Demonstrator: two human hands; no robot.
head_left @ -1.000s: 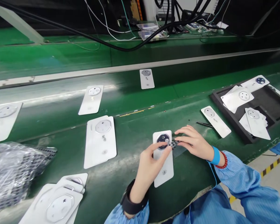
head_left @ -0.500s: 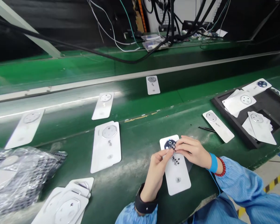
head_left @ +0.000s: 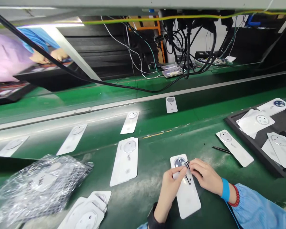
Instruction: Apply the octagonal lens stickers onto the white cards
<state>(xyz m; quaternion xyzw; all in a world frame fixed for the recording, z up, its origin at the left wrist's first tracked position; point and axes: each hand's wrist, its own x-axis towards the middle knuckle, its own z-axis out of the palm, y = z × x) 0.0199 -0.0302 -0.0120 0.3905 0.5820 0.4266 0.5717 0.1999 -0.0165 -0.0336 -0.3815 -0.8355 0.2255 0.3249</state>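
Note:
A white rounded panel [head_left: 186,190] with a round dark-and-silver camera ring [head_left: 180,163] at its top lies on the green belt under my hands. A narrow strip of small black dots [head_left: 187,172] hangs over the panel just right of the ring. My right hand [head_left: 203,176] pinches its upper end. My left hand [head_left: 171,191] comes from below, and its fingertips meet the strip too. The strip's backing is too small to make out.
A black tray [head_left: 252,149] with white panels stands at right, and tweezers [head_left: 221,149] lie beside a single panel [head_left: 234,148]. More panels lie along the belt. A bubble-wrap bag [head_left: 40,187] is at left. Cables hang above. A person in pink [head_left: 7,54] shows upper left.
The whole view has tilted up and the scene sits lower in frame. The black dot strip now lies lengthwise over the panel, and a person in pink has come into view.

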